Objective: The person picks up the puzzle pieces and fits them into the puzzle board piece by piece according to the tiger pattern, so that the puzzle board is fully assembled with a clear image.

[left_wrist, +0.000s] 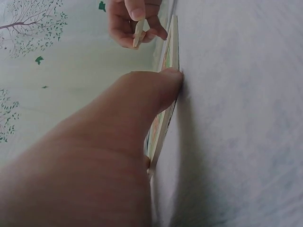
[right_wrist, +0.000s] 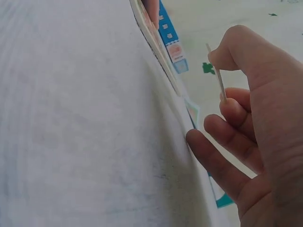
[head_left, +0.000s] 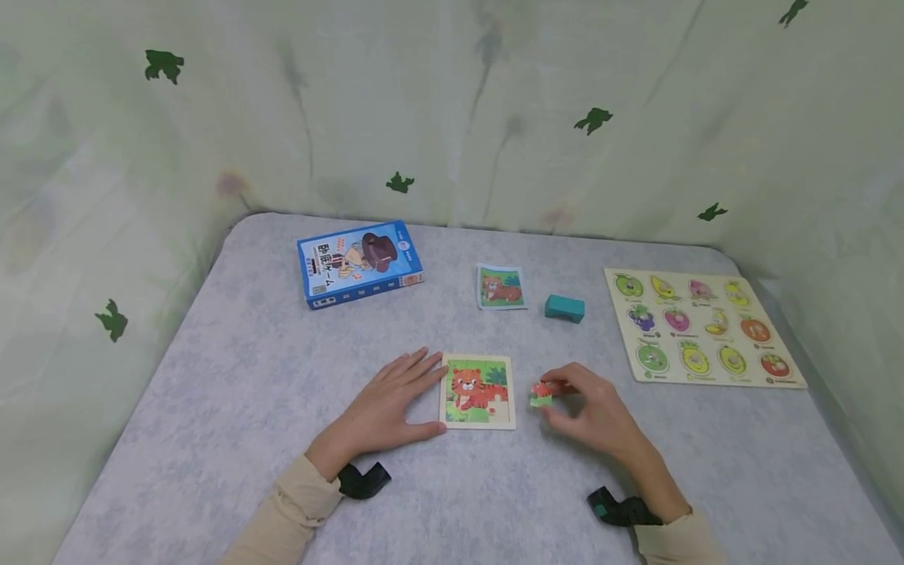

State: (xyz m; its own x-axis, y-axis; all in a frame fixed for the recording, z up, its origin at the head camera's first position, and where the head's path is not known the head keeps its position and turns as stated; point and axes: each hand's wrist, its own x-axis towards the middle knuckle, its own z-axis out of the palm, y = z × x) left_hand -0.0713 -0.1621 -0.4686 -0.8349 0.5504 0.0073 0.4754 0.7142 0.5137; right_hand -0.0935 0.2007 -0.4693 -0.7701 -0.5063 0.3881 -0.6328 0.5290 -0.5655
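Observation:
A square tiger puzzle in a pale frame lies on the table, with a bare gap at its lower right. My left hand rests along its left side with fingers spread, the thumb touching the lower left corner. In the left wrist view that thumb presses against the frame's edge. To the right of the frame, my right hand pinches a puzzle piece, red-striped above and green below, between thumb and fingers. Edge-on in the right wrist view, the thin piece is held above the table.
Behind the puzzle lie a small picture card of a brown animal and a teal block. A blue game box is at the back left. On the right lies a fruit puzzle board. A pale curtain encloses the table.

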